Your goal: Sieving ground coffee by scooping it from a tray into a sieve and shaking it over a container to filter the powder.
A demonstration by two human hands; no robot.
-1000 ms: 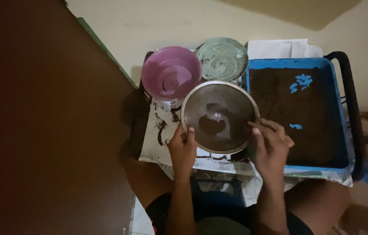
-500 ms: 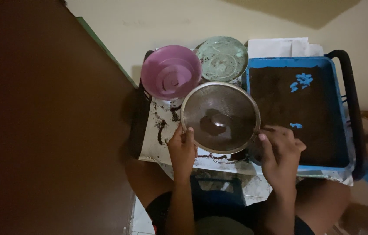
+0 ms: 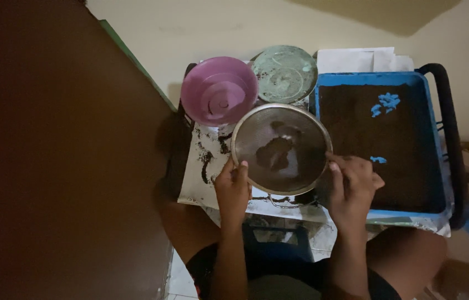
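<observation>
Hands seen from above hold a round metal sieve over a white sheet streaked with dark soil. The left hand grips the near-left edge of the rim, thumb curled over it. The right hand is closed on the near-right edge, fingers bent round the rim. The sieve is a shallow circle of fine grey wire mesh in a shiny steel band, lying about level with its open face upward; being round, it has no long axis. A dark clump of soil sits in the middle of the mesh.

Just beyond it stand a pink plastic bowl, smooth with stepped rings inside, and a pale green round dish, dusty and dull. To the right lies a blue rectangular plastic tray filled with fine dark soil, its long side running away from the person. Papers lie behind the tray.
</observation>
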